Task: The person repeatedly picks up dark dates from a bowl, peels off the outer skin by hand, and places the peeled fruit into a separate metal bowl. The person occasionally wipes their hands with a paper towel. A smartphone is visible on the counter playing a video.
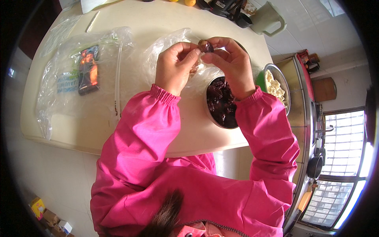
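My left hand (179,63) and my right hand (231,60) meet above the table, both gripping one dark red-brown dried fruit (205,46), perhaps a date, between thumbs and fingertips. Something brownish shows under my left hand's fingers, partly hidden. Below my right hand sits a round metal bowl (209,114) of dark, glossy fruit (218,97). A clear plastic bag (160,44) lies behind and beneath my hands. Right of my right wrist, a metal bowl (288,97) holds pale cream-coloured pieces (274,87), with something green beside it.
Left on the cream table (142,17) lie a large clear plastic bag (56,103), a phone with a lit screen (88,71) and thin white sticks (118,74). A white pen-like stick (92,21) lies behind. A grey-green pitcher (266,19) and black items (222,7) stand at the back right.
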### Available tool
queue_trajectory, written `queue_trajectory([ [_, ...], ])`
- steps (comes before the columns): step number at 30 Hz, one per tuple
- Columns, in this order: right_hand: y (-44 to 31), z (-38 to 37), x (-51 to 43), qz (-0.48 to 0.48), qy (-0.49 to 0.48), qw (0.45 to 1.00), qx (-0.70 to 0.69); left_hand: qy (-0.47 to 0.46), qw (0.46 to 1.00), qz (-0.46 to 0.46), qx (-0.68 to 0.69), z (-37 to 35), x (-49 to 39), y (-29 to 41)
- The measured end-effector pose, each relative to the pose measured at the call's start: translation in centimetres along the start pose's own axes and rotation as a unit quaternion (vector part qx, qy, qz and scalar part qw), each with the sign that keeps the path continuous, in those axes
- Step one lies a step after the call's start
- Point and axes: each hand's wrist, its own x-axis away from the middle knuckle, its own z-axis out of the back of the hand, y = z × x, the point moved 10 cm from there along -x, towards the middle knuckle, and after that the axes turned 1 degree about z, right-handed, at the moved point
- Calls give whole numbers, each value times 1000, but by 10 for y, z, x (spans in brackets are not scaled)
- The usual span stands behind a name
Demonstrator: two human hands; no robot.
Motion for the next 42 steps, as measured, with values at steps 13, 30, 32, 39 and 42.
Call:
queue_trajectory([
  [13,14,4,4,-48,-19,999,8,-46,997,-34,-49,-8,-1,5],
  [30,30,24,4,-105,20,990,-88,26,956,-122,-267,5,-5,17],
  [32,29,21,4,-94,7,994,-56,39,932,-154,-325,5,-2,24],
  [39,25,15,2,-66,-17,998,12,47,923,-170,-342,4,-1,29],
  [42,22,14,1,-48,-15,999,18,31,946,-185,-266,4,-2,28],
])
